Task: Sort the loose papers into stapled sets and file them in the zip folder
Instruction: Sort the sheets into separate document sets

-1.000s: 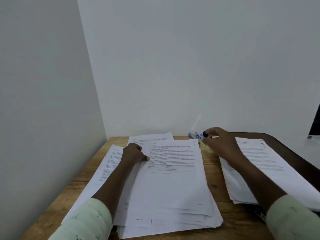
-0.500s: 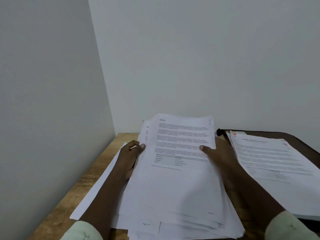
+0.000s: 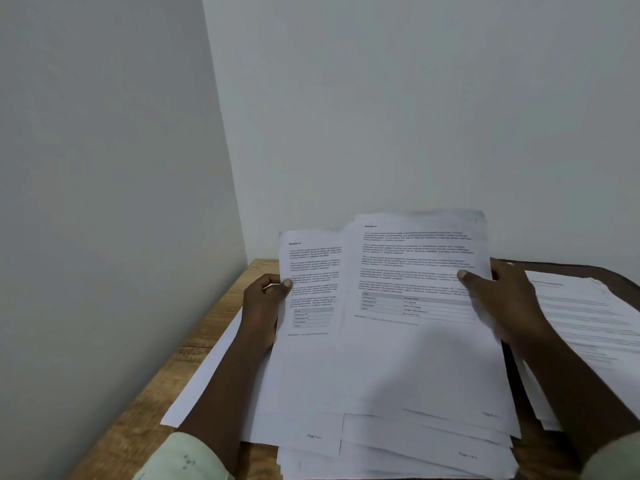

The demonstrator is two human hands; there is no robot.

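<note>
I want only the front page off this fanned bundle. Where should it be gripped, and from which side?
Pinch the front page at its upper right edge, coming from the right, where the thumb of the right hand lies. That edge is raised and free; its left edge overlaps the second page, pinched by the left hand, and its bottom sits among other sheets.

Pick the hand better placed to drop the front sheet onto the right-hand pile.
Right, probably. The right hand pinches the front sheet at its right edge, and the right-hand pile lies just beside it. The left hand grips the rear sheet, on the far side from that pile.
</note>
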